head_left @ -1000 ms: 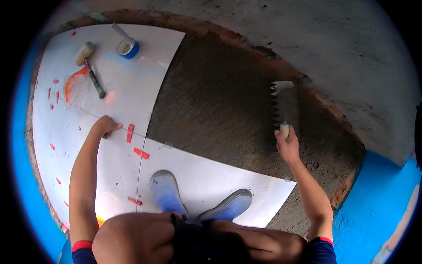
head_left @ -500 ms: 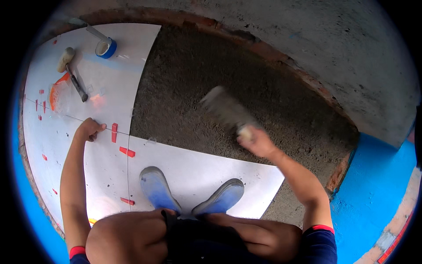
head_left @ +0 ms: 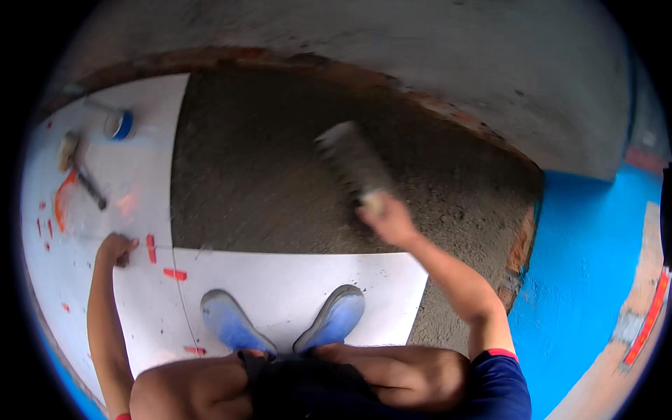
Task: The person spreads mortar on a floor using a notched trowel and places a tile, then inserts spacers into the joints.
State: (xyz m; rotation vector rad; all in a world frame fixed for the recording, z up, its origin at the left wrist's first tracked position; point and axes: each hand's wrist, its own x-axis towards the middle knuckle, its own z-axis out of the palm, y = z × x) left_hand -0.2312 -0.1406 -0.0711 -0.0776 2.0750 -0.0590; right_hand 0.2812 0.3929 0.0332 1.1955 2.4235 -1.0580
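My right hand [head_left: 388, 217] grips the pale handle of a metal notched trowel [head_left: 350, 157], blurred over the dark, rough mortar bed [head_left: 238, 154]. My left hand [head_left: 115, 246] rests with curled fingers on a white tile [head_left: 133, 294], beside a red wedge spacer [head_left: 151, 248]; whether anything is inside those fingers is hidden. Beyond it lie a mallet [head_left: 87, 183] with a pale head, a clear and orange plastic piece [head_left: 63, 199], and a blue-and-white round container [head_left: 123, 124] with a pale tool across it.
My feet in blue shoes [head_left: 231, 322] stand on the tiles. A grey wall [head_left: 420, 42] and a broken brick edge [head_left: 455, 112] border the mortar at the back. At right are a blue-painted surface [head_left: 574, 266] and a long red-and-silver bar [head_left: 644, 318], possibly a level.
My right hand has swept the trowel leftward across the mortar from the right side. My left hand stays by the same spacer, while the whole view has shifted and turned.
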